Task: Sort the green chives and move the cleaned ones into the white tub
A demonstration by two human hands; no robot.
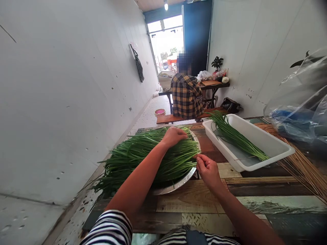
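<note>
A large heap of garlic chives (133, 153) lies across a round metal tray (176, 186), with the leaf tips hanging over on the left. My left hand (175, 136) rests on top of the heap, its fingers bent and closed around stems near the pale cut ends. At the tray's right rim, my right hand (207, 169) pinches the tip of a chive stem between thumb and finger. To the right, a white plastic tub (270, 161) holds a smaller bunch of chives (242, 139), laid slantwise with its leaves over the far left corner.
Long thin brown straws (301, 170) lie on the plank table (194, 200) at the right, beside a clear plastic bag (293, 119). Beyond, a person in a checked shirt (186, 97) sits on a bench (166, 119). A white wall (76, 85) runs close on the left.
</note>
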